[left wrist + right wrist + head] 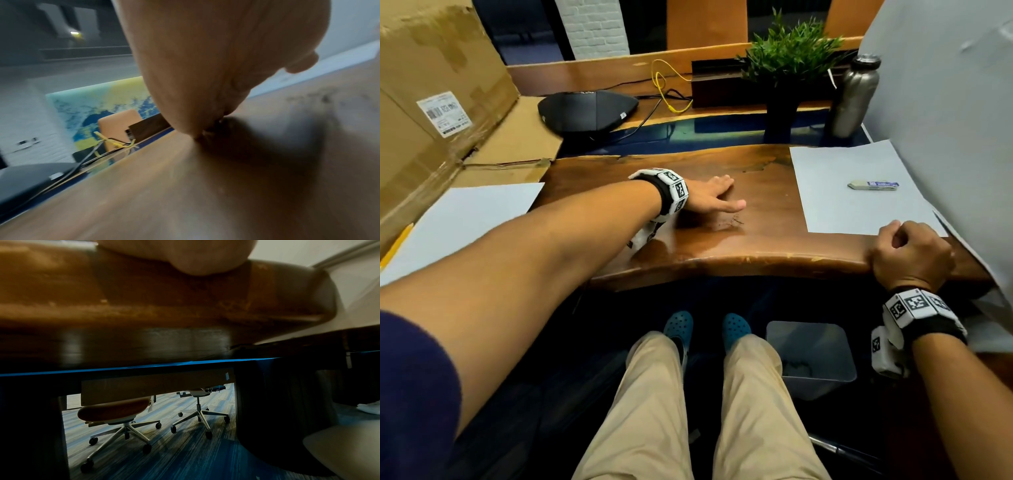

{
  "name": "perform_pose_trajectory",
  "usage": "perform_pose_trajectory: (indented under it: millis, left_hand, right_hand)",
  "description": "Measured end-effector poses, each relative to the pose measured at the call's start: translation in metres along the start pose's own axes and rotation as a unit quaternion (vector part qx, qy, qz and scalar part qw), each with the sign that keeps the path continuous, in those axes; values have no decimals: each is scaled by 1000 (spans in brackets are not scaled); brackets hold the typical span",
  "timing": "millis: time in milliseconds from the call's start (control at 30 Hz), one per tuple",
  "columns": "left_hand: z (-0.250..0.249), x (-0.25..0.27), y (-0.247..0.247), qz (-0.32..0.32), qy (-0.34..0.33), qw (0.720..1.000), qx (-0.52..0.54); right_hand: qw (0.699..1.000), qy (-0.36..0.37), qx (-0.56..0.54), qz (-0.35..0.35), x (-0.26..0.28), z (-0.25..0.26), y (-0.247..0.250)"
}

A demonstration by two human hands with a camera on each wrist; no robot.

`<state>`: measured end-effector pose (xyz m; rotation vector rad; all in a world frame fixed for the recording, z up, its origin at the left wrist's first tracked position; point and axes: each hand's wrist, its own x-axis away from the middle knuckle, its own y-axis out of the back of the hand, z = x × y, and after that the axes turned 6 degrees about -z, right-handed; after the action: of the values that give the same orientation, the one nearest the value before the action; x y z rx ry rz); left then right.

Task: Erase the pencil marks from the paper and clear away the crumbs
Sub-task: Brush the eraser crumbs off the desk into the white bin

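My left hand (717, 197) lies open on the wooden table (763, 171), fingers straight and together, its little-finger edge down on the wood. Dark eraser crumbs (732, 222) are scattered on the wood just in front of that hand; the left wrist view shows them blurred (320, 97) past the hand's heel (205, 65). A white sheet of paper (842, 205) lies to the right with a white eraser in a blue sleeve (873, 185) on it. My right hand (911, 253) rests as a curled fist on the table's near edge, beside the sheet's near corner, with nothing visible in it.
A second sheet (465, 219) and a yellow pencil (395, 245) lie at the left by a cardboard box (431, 102). A clear bin (811, 356) stands on the floor under the table. Behind are a black speakerphone (585, 109), a potted plant (787, 58) and a steel bottle (854, 96).
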<state>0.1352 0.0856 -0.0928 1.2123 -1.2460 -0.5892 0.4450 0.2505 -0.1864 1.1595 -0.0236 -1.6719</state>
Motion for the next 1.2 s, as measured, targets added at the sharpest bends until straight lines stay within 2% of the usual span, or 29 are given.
perform_pose_trajectory:
  millis: [100,267,400,467,567,667,700,733,833,967,1200]
  left_hand:
    - [-5,-5,-13,8,-56,997,-45]
    - [-18,19,-31,13,-170,983,-72]
    - [-15,41,-36,34,-209,977,-23]
    - [-3,55,-34,-15,-170,984,47]
    - [17,83,-38,-93,-25,993,65]
    - [28,114,-60,-55,178,982,19]
    - [25,123,-70,-42,214,976,24]
    - [17,132,-82,-42,224,973,33]
    - [-14,143,-108,-96,196,976,24]
    - [-52,121,-117,-136,197,971,25]
    - [-104,77,-93,-116,215,967,67]
  right_hand:
    - [1000,0,3,-3,1,-2,-2]
    - [1000,0,9,1,1,0,0]
    - [1000,1,-1,2,1,1,2]
    - [1000,5,-3,2,0,0,2]
    - [1000,6,0,4,0,0,1]
    - [1000,1,-4,5,0,1,2]
    - [1000,-2,-5,5,0,2,3]
    - [1000,-6,-3,6,1,3,4]
    - [1000,-14,4,12,1,6,4]
    - [1000,-20,7,20,0,7,4]
    - [999,-32,6,33,-1,9,6]
